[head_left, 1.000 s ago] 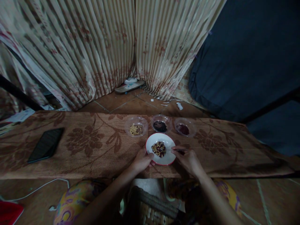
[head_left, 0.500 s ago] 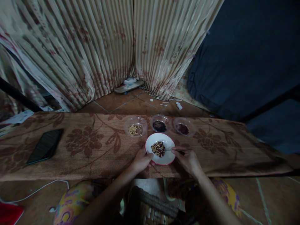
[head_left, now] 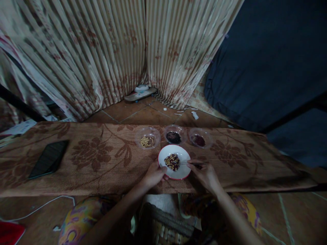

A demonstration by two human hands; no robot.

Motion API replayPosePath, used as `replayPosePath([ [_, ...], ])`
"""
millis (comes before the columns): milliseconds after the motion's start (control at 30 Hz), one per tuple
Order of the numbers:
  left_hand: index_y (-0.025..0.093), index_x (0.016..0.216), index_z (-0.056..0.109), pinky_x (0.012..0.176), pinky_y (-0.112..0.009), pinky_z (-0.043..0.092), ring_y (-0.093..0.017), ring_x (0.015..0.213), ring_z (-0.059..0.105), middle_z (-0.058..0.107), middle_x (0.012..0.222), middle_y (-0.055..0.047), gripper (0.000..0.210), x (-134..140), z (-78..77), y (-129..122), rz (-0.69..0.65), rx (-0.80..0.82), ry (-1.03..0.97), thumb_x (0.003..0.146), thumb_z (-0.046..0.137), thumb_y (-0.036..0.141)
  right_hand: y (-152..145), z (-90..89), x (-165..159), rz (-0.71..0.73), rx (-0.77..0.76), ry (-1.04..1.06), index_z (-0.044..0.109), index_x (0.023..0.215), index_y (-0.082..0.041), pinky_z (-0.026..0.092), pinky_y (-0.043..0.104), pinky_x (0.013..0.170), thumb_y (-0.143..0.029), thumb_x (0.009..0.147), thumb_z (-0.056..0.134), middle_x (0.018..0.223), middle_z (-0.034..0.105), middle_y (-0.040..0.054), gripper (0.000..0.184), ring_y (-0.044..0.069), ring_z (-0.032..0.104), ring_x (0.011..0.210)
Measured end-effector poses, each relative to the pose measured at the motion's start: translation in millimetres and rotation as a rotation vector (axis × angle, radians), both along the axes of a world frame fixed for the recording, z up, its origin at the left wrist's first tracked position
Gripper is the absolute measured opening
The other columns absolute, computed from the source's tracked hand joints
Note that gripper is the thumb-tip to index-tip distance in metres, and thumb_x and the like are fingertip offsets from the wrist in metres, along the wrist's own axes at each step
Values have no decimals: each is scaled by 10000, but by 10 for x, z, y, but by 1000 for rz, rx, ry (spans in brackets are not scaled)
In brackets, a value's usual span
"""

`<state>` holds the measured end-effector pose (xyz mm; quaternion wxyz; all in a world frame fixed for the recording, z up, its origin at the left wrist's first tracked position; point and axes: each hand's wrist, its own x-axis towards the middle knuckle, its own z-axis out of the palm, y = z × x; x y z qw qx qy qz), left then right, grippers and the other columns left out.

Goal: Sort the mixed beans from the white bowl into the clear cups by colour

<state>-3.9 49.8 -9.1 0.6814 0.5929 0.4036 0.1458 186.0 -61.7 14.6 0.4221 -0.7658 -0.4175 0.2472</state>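
Note:
My left hand (head_left: 156, 175) is closed on the near left rim of a white plate (head_left: 184, 173) with a red edge, thumb on top. Mixed beans (head_left: 172, 162), yellow and dark, lie heaped on the plate. Between the fingers of my right hand (head_left: 204, 174) is a pair of thin metal tweezers (head_left: 183, 163), pointing left with the tips at the heap's right side. Whether a bean sits between the tips is too small to tell. Just beyond the plate stand three clear plastic bowls: one with yellow beans (head_left: 145, 141), one with black beans (head_left: 173, 137), one with dark red beans (head_left: 199, 140).
A brown flowered cloth (head_left: 102, 177) covers the narrow table. On its left part lies a dark phone (head_left: 49, 159). Behind the table are striped curtains (head_left: 107, 51), a skateboard (head_left: 140, 94) on the tiled floor, and a large dark blue cover (head_left: 265, 61) at right.

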Motion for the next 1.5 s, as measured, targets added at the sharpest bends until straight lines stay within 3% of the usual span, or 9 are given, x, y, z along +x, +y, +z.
replayPosePath([
  [500,109,921,550,417,-195,444,-127,479,592,631,605,-26,191,-3,-33,4,8,7,12,760,450,135,16,-22,-12,-13,50,-18,723,841,-184,503,352,759,-449,721,643,908,728,95,302,263,664,876],
  [667,105,1014,535,402,-196,451,-131,474,589,625,589,-14,277,-11,-83,21,-14,23,-5,751,455,135,-2,-16,-33,-58,58,0,725,823,-177,510,331,675,-469,708,653,836,730,85,321,244,672,758],
  [867,106,933,556,398,-191,452,-125,470,590,621,581,-15,212,-9,-120,21,0,26,-11,755,445,139,60,106,-44,-59,169,5,730,807,-180,522,339,682,-442,693,679,869,730,99,290,249,671,792],
  [967,104,894,557,395,-191,449,-129,474,594,618,574,-19,180,-11,-104,12,1,1,-8,753,449,136,283,269,-105,-45,274,43,729,819,-175,526,335,684,-426,703,680,884,729,99,280,241,672,796],
  [1133,113,924,558,407,-186,455,-118,460,584,606,561,-1,207,-14,-37,5,-22,-1,-24,749,446,116,982,515,-339,86,397,-6,729,771,-170,522,314,659,-388,725,664,856,731,84,233,217,672,736],
  [1233,111,957,567,402,-182,454,-113,448,576,603,558,1,240,-13,-27,1,-41,14,-33,750,446,120,1327,520,-494,164,429,-28,729,755,-167,519,319,717,-346,725,659,829,733,83,194,220,676,778],
  [1300,111,989,569,394,-181,448,-117,450,576,611,570,-5,261,-13,-41,-2,-50,20,-51,756,452,131,1405,478,-560,171,421,-16,729,770,-161,523,324,715,-339,726,654,830,734,89,198,221,679,769],
  [1400,116,1006,572,395,-188,448,-127,460,583,616,575,-11,264,-17,-72,-4,-58,21,-71,768,463,149,1274,423,-558,105,393,-9,731,810,-156,531,334,686,-362,726,653,863,732,99,236,227,677,753],
  [1500,121,1011,566,403,-195,458,-130,473,588,621,588,-15,259,-23,-79,-6,-41,20,-69,774,470,157,944,407,-436,5,381,-16,731,832,-153,539,358,679,-398,710,666,880,730,108,281,237,673,744],
])
